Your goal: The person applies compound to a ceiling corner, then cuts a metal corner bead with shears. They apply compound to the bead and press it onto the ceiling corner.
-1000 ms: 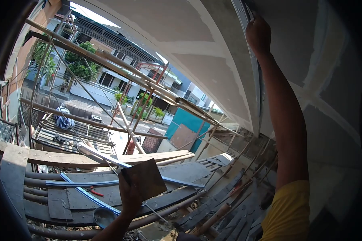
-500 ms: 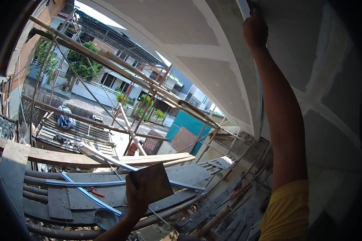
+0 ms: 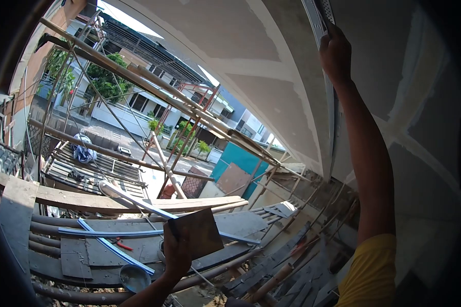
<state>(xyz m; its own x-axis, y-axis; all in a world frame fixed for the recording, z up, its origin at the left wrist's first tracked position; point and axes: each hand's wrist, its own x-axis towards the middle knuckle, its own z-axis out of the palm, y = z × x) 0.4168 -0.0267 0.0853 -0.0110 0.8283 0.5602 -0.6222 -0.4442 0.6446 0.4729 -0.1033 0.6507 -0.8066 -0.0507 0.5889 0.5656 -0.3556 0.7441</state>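
Right hand (image 3: 336, 53) now lower, curled at perforated trim (image 3: 327, 11), hold unclear | left hand (image 3: 178, 257) gripping square board (image 3: 202, 233) | plank scaffold (image 3: 101, 256), plasterboard ceiling (image 3: 261, 94)

Pliers (image 3: 124, 245) lay on planks (image 3: 97, 259) beside crossed strips (image 3: 138, 233).
A bowl (image 3: 134, 278) sat nearer, left of the board (image 3: 205, 233) in the left hand (image 3: 179, 256), with the ceiling (image 3: 256, 87) overhead.

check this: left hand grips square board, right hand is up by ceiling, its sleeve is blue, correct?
The sleeve is yellow, not blue, as the head view shows. The left hand does grip the square board, and the right hand is up by the ceiling.
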